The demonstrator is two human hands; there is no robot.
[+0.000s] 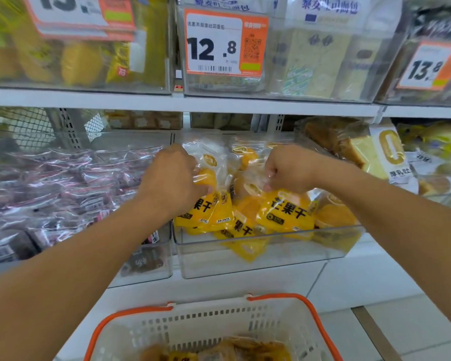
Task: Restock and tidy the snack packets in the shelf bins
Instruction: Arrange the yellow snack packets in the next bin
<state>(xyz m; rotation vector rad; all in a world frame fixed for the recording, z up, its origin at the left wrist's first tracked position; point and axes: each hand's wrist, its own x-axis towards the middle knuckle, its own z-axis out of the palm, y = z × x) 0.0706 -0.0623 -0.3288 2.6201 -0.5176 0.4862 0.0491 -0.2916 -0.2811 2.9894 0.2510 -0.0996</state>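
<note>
This is a shop aisle. Clear shelf bins (258, 246) of packaged snacks line white shelves (167, 101), with orange price tags (225, 44) clipped on. A shopping basket (208, 324) sits below.

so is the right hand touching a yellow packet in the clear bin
Touching: in the head view the right hand pinches the top of a yellow packet in the clear bin.

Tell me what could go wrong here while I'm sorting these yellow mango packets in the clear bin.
1. The yellow packets are heaped against the clear bin's low front wall, some above it; tugging could tip one over the edge.
2. Both the left hand and the right hand grip the thin clear packet tops, which might crumple or tear.
3. The basket sits right below, so a dropped packet may mix with the stock inside.
</note>
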